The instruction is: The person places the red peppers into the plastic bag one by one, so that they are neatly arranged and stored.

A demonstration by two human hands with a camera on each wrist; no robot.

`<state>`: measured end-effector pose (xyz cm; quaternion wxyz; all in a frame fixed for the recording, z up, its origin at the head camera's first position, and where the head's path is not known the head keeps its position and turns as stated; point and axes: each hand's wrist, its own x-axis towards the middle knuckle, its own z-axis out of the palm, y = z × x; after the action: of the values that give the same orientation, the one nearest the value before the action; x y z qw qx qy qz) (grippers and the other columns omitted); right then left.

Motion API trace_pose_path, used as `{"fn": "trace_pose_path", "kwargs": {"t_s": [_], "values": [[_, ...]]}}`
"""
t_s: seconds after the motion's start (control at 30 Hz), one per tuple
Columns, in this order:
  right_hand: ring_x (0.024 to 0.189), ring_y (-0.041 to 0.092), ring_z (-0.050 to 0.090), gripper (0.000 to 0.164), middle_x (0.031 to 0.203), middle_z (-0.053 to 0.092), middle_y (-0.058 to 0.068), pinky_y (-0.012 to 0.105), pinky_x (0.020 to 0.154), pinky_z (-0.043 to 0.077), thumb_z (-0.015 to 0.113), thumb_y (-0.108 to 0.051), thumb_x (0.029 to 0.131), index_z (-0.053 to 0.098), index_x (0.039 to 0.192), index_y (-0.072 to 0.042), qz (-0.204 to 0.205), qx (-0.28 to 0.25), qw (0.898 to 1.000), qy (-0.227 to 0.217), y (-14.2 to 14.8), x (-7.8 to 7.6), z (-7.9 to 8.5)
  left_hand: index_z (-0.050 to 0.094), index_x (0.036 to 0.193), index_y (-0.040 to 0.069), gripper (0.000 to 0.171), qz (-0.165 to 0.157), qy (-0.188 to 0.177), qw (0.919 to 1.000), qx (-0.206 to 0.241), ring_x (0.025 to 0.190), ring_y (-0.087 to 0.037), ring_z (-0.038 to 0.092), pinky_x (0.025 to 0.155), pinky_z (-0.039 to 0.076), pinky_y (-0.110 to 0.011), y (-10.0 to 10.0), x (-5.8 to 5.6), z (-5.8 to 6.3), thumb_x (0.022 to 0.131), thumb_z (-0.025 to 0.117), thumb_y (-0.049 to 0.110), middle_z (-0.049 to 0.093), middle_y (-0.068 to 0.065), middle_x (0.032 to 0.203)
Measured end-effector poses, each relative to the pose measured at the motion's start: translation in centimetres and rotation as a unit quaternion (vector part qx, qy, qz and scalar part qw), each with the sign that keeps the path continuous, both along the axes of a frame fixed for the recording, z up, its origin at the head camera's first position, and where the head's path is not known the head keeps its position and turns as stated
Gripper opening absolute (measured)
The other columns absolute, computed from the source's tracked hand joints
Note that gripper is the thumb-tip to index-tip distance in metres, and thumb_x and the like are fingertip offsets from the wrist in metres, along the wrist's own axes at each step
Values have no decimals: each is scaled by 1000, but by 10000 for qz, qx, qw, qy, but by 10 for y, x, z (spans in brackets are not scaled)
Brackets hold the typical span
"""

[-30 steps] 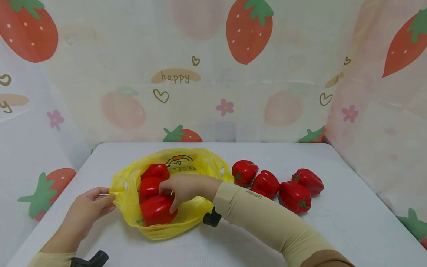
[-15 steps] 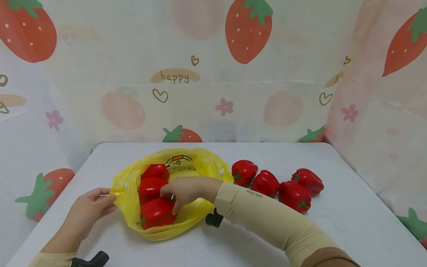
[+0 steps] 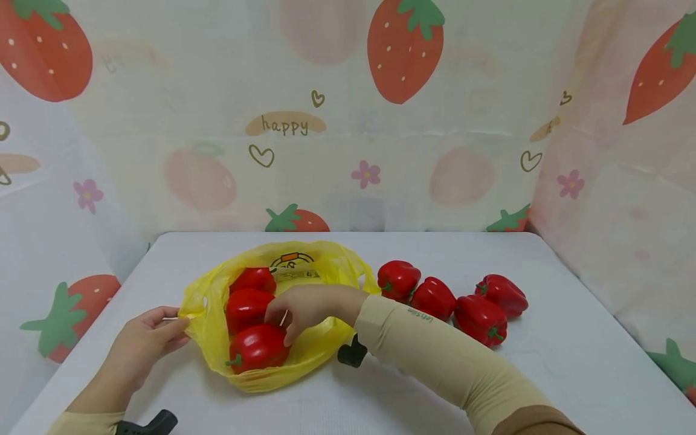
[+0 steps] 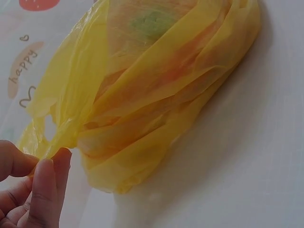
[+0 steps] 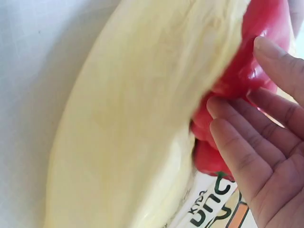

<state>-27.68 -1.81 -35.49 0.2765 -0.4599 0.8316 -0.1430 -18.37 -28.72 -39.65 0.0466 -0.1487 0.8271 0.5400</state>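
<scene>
A yellow plastic bag (image 3: 203,344) lies with its mouth spread toward me. At its left handle my left hand (image 3: 144,338) pinches the plastic between thumb and fingers, as the left wrist view also shows. Inside, three red bell peppers form a column: a near one (image 3: 258,349), a middle one (image 3: 247,308) and a far one (image 3: 254,279). My right hand (image 3: 307,308) reaches into the mouth just right of the near and middle peppers. In the right wrist view its fingers (image 5: 242,142) are extended and loose, close against the peppers; whether they still touch is unclear.
Right of the bag sit several more red bell peppers: one nearest the bag (image 3: 399,280), another beside it (image 3: 434,297), and a pair farther right (image 3: 481,319). My right sleeve (image 3: 435,350) crosses before them. A strawberry-printed curtain (image 3: 348,145) surrounds the white table (image 3: 565,362).
The near pepper has settled slightly toward me in the bag. My right hand has shifted a little right and its fingers have loosened from that pepper. The left hand stays put.
</scene>
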Motion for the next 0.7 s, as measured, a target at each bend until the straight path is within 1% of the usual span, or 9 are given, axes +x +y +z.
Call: {"fn": "trace_pose_path", "kwargs": {"t_s": [0.13,0.27,0.4,0.53,0.7], "values": [[94,4,56,38,101,60,-11,14,76,48,73,-17,78,59,113,-18,-110,-186,9992,-329,5,-4,-1,44,127,-2,56,-28,18,10000,-33,83,-9,62,73,54,-23,0,1,0,89,57,36,58,-18,116],[95,5,56,37,105,60,-8,15,77,48,72,-15,79,59,114,-14,-84,-389,9977,-547,12,-7,-1,44,127,-2,56,-40,55,10000,-34,83,-10,63,73,54,-23,1,1,0,89,57,36,59,-16,115],[98,8,57,41,111,60,-1,15,79,48,71,-15,79,57,117,-10,17,-584,9968,-547,21,-11,4,44,128,-2,56,-26,63,10000,-17,83,-9,63,73,54,-23,1,1,0,89,57,36,59,-16,114],[103,12,58,44,113,60,2,15,82,47,72,-17,79,56,119,-11,-53,-743,9959,-519,32,-13,15,43,128,-2,56,-20,71,10000,-4,82,-9,63,73,54,-23,1,1,1,89,57,36,59,-16,114],[106,13,57,45,115,59,-1,18,85,47,72,-18,79,56,120,-13,-244,-839,9950,-474,51,-15,29,43,127,-3,55,-55,125,9999,-10,82,-8,62,73,54,-23,1,0,0,90,57,36,60,-15,113]]}}
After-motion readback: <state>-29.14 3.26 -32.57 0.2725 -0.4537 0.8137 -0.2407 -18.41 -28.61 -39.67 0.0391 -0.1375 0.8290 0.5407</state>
